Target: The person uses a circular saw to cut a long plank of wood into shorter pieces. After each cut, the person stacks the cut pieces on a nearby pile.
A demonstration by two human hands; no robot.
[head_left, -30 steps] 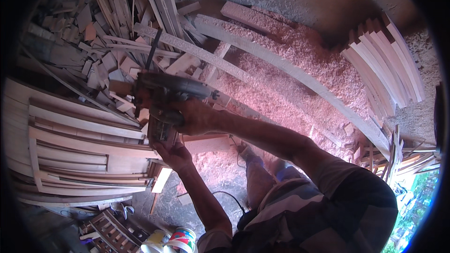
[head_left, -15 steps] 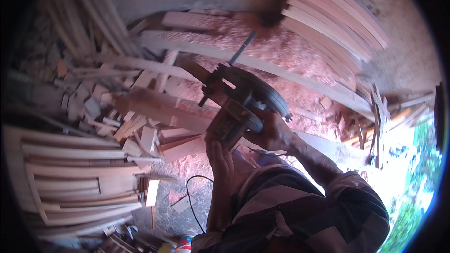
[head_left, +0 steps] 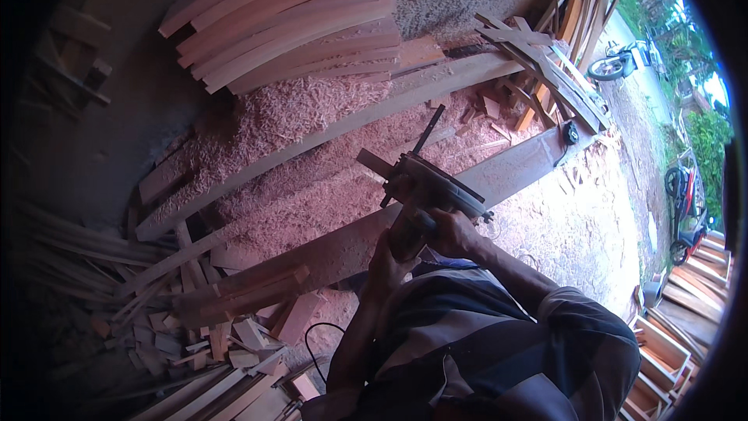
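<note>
A dark circular saw (head_left: 440, 191) is held up in front of my body, above a long wooden plank (head_left: 343, 243). A thin straight rod sticks out from its far side, and a short flat bar juts to the left. My right hand (head_left: 454, 234) is closed round its rear handle. Under the motor housing on the near left, my left hand (head_left: 387, 265) is wrapped round the tool; some of its fingers are hidden. The blade cannot be made out.
Curved boards (head_left: 296, 23) lie stacked at the far side beside heaped pink shavings (head_left: 312, 109). A long beam (head_left: 327, 136) crosses behind the plank. Offcuts (head_left: 156, 343) pile up at the lower left. A black cable (head_left: 312, 341) loops beside my left arm. Motorcycles (head_left: 615, 65) stand outside right.
The view has swung to the right, bringing the plank and the bright outdoor area further in. The saw remains in both hands and now appears slightly lower and further right.
</note>
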